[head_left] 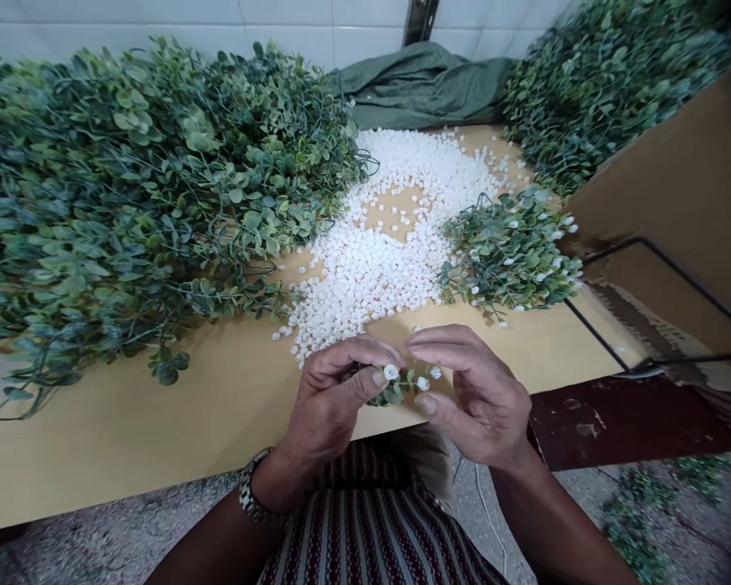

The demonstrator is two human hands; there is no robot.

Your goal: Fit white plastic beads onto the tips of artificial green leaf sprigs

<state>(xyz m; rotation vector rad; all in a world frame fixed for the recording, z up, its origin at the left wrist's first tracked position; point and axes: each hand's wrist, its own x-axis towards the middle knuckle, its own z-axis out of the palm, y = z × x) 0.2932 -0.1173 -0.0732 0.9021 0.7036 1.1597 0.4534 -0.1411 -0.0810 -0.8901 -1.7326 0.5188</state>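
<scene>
Green sprig [395, 394] with white tips is on your side of the white bead pile [369, 272], pinched between thumb and fingers of your left hand [335, 394]. Your right hand [484, 398], nearer you than the pile, curves with fingers and thumb apart, holding nothing. Leafy greenery [158, 179] lies left of the pile.

Looks plastic and matt in the near sprig [395, 396], left foliage [158, 179] and white beads [365, 272]. Runs smooth across the worktop [207, 390]; creased and clothlike in the far green sheet [426, 85], glossy on the far tiles [286, 36], matt and papery on the right cardboard [676, 179], metallic on the near watch [251, 491].
</scene>
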